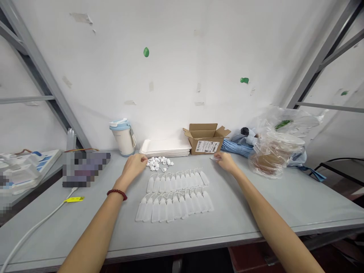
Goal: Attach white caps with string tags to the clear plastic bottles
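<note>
My left hand is at the left edge of a loose pile of small white caps, its fingers bent together; what they pinch, if anything, is hidden. My right hand is closed at the thumb and fingertips on a small translucent piece, low over the table in front of the cardboard box. Between my forearms lie two rows of flat, frosted-clear little bottles, a back row and a front row, each bottle with a thin white loop at its neck.
Along the wall stand a cream tumbler with a blue lid, a stack of white trays and an open cardboard box. Plastic-wrapped spools and blue cloth sit at the right. A white cable crosses the left side.
</note>
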{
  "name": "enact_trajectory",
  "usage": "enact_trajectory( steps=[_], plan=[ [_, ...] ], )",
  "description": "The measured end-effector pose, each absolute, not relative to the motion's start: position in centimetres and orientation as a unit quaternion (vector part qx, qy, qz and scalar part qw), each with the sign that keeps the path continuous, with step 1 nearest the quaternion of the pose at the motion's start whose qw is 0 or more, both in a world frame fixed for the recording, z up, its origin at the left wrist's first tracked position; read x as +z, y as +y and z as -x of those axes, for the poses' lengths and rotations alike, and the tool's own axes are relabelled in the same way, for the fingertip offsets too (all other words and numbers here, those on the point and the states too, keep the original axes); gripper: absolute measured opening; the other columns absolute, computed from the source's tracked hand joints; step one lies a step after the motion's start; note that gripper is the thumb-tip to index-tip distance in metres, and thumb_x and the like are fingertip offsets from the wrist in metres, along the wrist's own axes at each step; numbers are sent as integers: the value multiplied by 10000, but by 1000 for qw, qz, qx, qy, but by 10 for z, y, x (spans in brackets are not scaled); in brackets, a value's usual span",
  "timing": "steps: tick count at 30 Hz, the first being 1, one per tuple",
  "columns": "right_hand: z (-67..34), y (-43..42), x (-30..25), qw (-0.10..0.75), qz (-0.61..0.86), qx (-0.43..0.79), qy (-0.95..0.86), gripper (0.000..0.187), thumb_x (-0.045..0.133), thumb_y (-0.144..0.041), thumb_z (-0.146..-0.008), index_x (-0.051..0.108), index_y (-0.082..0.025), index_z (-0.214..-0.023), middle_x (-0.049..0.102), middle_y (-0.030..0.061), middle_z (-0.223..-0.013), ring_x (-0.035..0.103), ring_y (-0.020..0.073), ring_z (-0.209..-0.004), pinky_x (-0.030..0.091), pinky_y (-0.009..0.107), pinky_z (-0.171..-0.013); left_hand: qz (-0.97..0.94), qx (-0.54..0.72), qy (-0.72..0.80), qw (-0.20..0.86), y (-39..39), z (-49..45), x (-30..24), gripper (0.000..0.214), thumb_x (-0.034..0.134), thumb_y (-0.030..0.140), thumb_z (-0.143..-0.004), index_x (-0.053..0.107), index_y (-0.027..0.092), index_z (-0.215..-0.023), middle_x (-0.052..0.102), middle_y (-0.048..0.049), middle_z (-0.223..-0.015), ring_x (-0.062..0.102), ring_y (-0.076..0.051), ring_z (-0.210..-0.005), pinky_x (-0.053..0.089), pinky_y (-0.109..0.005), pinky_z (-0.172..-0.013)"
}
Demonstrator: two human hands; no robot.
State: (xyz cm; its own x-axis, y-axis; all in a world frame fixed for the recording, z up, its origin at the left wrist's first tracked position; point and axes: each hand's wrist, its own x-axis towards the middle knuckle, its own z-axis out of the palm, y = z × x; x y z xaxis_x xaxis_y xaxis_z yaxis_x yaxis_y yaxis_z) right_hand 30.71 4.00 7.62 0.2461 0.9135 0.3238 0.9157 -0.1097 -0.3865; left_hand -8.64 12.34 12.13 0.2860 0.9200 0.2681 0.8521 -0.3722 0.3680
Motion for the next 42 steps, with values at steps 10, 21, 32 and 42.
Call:
enact_trajectory(
  steps=[10, 21, 32, 42],
  plan=[
    [-302, 39, 78, 308, 735, -35, -603, 353, 473, -5, -676, 593, -152, -973, 683, 93, -992, 627, 222, -920, 465, 297, -787, -813, 209, 530, 121, 123, 85, 114, 215, 501, 252, -675, 699, 170, -678, 708, -59, -743, 628, -232, -773, 420, -253, -653],
    [-269, 40, 89, 345, 687, -34, -639, 306, 519, -87, -729, 532, -190, -1016, 652, 82, -1056, 627, 212, -935, 462, 315, -803, -765, 228, 579, 163, 124, 76, 107, 196, 527, 233, -623, 698, 140, -648, 702, -72, -715, 622, -239, -772, 419, -255, -637],
    [-221, 27, 97, 368, 587, -62, -719, 292, 483, -116, -772, 517, -197, -1051, 635, 86, -1047, 605, 215, -927, 456, 321, -792, -726, 315, 574, 211, 125, 70, 107, 201, 530, 200, -625, 690, 143, -733, 714, -62, -789, 637, -215, -795, 450, -253, -702],
    [-206, 20, 100, 357, 559, -49, -747, 293, 453, -115, -800, 495, -201, -1077, 617, 91, -1054, 596, 219, -896, 457, 345, -764, -714, 400, 503, 278, 117, 65, 116, 451, 408, 275, -742, 630, 89, -1088, 625, -30, -677, 561, -148, -622, 441, -244, -592]
  ],
)
